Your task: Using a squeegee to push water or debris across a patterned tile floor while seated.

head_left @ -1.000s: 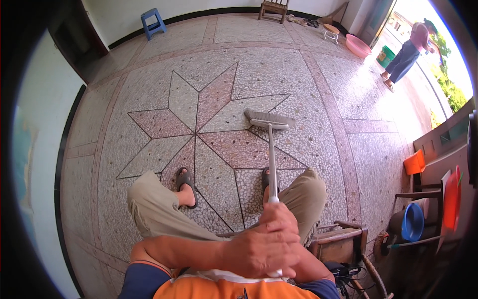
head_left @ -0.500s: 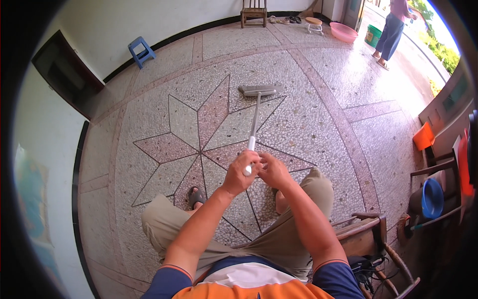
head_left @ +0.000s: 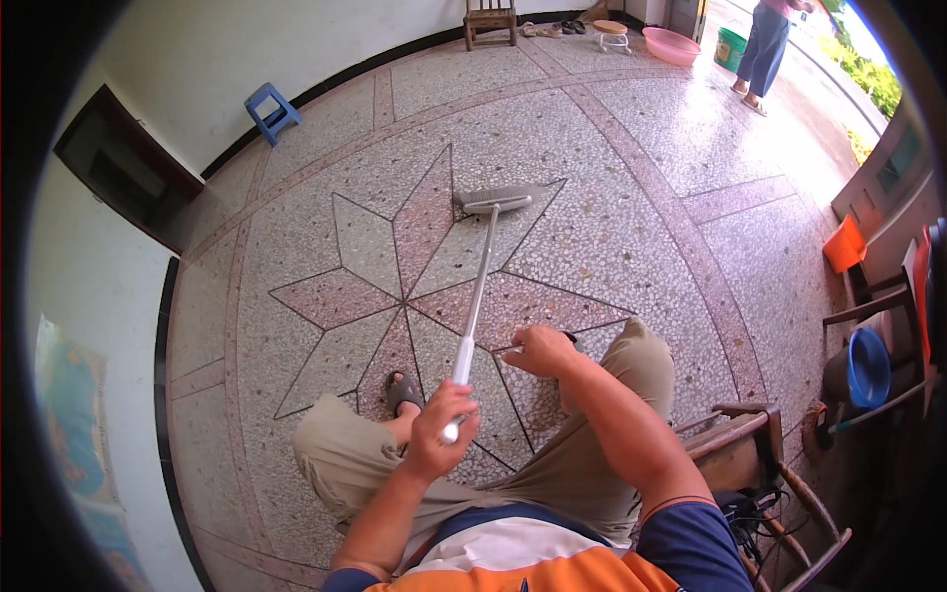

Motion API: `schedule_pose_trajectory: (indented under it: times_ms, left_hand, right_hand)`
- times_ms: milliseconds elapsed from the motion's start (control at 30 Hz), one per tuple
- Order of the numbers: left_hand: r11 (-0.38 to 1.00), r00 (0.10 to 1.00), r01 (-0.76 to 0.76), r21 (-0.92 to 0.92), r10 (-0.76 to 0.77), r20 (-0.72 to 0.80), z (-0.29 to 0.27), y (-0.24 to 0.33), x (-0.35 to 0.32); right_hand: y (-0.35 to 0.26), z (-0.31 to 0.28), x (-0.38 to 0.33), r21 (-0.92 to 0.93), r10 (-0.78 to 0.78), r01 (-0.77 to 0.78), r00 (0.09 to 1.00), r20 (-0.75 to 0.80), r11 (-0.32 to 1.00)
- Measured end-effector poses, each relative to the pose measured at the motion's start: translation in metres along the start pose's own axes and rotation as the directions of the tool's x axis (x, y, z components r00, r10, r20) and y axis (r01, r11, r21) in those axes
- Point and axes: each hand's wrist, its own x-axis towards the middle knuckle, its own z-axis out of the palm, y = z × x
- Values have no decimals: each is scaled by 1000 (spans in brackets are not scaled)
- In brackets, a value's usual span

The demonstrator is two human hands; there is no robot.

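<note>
Only the left hand (head_left: 441, 431) grips the mop (head_left: 480, 276) handle; the right hand (head_left: 538, 350) hovers beside it, loosely curled.

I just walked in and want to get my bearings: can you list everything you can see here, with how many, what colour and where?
mop: one, grey head, white handle, on the star-patterned floor ahead
stool: one, blue, by the far left wall
wooden chair: one, brown, far wall
basin: one, pink, far right
bucket: one, green, beside the basin
another person: one, standing far right
blue tub: one, right edge
orange dustpan: one, right edge
left hand: fingers closed round the mop handle's end
right hand: off the handle, near the right knee
</note>
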Motion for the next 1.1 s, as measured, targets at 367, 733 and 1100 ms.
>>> schedule_pose_trajectory:
  times_ms: [367, 733, 1100]
  left_hand:
    - [777, 797, -525, -348, 304, -522, -95, 110, -25]
    - [916, 918, -356, -186, 306, -251, -53, 77, 13]
    - [998, 977, -28, -58, 15, -212, 4, -68, 85]
  right_hand:
    - [-5, 18, -2, -103, -21, 33, 993, 117, 994]
    - [-3, 18, -7, -129, -53, 80, 978, 202, 988]
    - [-1, 15, 5, -22, -76, 83, 973, 220, 996]
